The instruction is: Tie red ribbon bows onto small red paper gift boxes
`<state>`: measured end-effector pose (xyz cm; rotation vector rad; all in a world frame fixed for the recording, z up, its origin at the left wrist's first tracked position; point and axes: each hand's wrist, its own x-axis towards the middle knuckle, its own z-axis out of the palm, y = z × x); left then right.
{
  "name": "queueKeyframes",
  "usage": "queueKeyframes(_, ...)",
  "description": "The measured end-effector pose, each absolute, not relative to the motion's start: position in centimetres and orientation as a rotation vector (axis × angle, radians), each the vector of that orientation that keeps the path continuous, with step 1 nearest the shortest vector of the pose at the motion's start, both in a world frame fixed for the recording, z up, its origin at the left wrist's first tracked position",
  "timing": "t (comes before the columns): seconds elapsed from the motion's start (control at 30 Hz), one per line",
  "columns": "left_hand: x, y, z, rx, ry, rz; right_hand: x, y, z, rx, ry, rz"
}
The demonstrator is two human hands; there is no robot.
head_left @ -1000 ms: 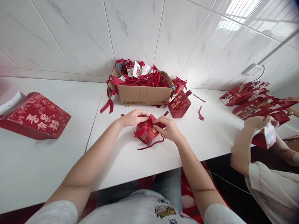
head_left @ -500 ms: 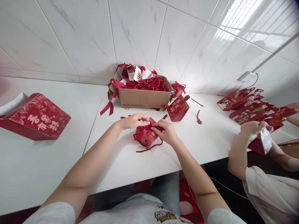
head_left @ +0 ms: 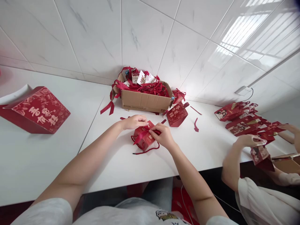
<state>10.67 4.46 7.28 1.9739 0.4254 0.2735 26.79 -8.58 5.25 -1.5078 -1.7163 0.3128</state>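
A small red gift box [head_left: 147,143] with gold lettering stands tilted on the white table between my hands. Across it runs a shiny red ribbon [head_left: 139,137], one tail hanging over the left side. The thumb and fingers of my right hand [head_left: 163,135] pinch the ribbon near the box's top right. Curled at the upper left, my left hand [head_left: 135,122] has its fingertips closed on the ribbon by the knot, which is partly hidden by the fingers. A dark red cord [head_left: 150,150] with a black tip hangs from the box onto the table.
Behind stands a cardboard box [head_left: 145,100] full of red ribbons and tags. A red box [head_left: 177,115] is right of it, a larger red carton [head_left: 42,111] far left. Loose red strips [head_left: 196,125] lie rightward. A co-worker's hand [head_left: 252,140] is near several red boxes [head_left: 243,123].
The view has shifted slightly. My hands stay at the ribbon, with small finger movements. At the right, the co-worker's hands have moved with a red box.
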Motion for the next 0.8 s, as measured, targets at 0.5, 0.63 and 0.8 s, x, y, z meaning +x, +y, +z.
queueKeyframes(0.5,10.5,4.4,7.1,2.072,0.483,0.298,26.7,-8.7,5.0,-1.494,-1.709,0.306)
queueKeyframes(0.63,10.5,4.1,7.4,2.098,0.538,0.291,27.5,-9.5,5.3,-1.456,-1.670,0.362)
queueKeyframes(0.8,10.1,4.0,8.0,2.115,0.581,0.275,29.0,-10.5,5.9,-1.476,-1.613,0.317)
